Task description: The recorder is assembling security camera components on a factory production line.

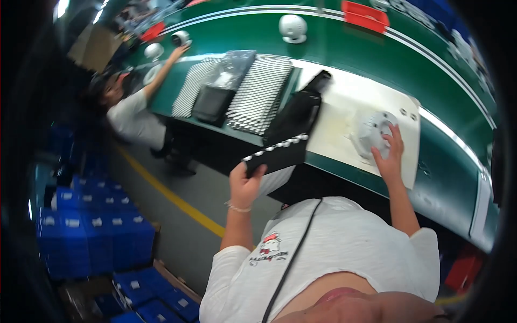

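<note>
Left hand (246,183) holds black strip (280,156); right hand (392,154) touches white disc (369,135).

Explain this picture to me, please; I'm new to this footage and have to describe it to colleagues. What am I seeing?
There is no robot here: a person works with two bare hands. The one picture comes from a wide fisheye camera on their head, looking down, so straight edges bend. The left hand holds a black strip with white pieces along its upper edge. The right hand has its fingers on a round white part, over a white mat on the green workbench. Black-and-white patterned stacks lie farther left. Beyond them, a co-worker's hand is at another white device.
</note>
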The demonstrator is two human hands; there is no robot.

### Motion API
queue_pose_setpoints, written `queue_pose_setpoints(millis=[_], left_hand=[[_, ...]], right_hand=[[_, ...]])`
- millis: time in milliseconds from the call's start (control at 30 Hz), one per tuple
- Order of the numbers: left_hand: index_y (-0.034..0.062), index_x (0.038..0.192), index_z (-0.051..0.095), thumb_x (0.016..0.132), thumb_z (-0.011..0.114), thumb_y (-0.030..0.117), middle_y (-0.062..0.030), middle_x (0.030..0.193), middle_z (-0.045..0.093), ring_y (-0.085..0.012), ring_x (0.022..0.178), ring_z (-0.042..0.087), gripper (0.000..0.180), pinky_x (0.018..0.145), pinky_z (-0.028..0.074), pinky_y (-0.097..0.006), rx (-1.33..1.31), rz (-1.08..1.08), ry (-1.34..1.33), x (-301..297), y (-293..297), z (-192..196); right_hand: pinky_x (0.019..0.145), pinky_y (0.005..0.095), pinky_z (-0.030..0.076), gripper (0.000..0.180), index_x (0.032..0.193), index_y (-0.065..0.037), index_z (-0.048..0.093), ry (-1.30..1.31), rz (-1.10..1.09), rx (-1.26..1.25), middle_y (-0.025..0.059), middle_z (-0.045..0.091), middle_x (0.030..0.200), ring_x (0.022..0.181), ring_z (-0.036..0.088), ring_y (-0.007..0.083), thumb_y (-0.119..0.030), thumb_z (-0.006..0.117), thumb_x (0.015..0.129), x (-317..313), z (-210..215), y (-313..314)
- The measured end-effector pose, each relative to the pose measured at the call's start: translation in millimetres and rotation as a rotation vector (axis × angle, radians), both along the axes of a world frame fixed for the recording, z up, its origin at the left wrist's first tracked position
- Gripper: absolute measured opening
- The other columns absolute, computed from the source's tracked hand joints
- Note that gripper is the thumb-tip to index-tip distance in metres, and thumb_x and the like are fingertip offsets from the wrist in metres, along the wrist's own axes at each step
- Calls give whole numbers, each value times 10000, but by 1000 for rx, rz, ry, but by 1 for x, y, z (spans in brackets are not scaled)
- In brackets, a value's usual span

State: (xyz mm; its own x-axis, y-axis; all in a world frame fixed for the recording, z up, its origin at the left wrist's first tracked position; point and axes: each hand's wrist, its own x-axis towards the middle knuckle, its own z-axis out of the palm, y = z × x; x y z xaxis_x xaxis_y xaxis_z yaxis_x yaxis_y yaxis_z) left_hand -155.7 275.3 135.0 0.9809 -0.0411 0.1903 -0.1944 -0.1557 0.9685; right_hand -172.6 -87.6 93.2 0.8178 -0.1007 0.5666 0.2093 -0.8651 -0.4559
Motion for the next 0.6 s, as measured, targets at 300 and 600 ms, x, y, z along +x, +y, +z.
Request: queue_pose_setpoints(millis=[300, 600], left_hand=[[-18, 915, 564, 763, 560, -12, 17, 746, 539, -37, 615, 434, 152, 541, 344, -174, -38, -23, -64, 5, -15, -4], [-25, 880, 571, 757, 563, -15, 11, 718, 531, -44, 619, 449, 124, 555, 361, -173, -19, -154, -44, 5, -38, -1]], right_hand=[[1002, 388, 161, 85, 834, -76, 495, 76, -85, 550, 120, 256, 1323, 1264, 140, 300, -156, 517, 816, -9, -12, -30], [1014, 402, 126, 73, 831, -99, 505, 162, -42, 467, 94, 267, 1329, 1281, 94, 291, -161, 535, 807, -11, -8, -28]])
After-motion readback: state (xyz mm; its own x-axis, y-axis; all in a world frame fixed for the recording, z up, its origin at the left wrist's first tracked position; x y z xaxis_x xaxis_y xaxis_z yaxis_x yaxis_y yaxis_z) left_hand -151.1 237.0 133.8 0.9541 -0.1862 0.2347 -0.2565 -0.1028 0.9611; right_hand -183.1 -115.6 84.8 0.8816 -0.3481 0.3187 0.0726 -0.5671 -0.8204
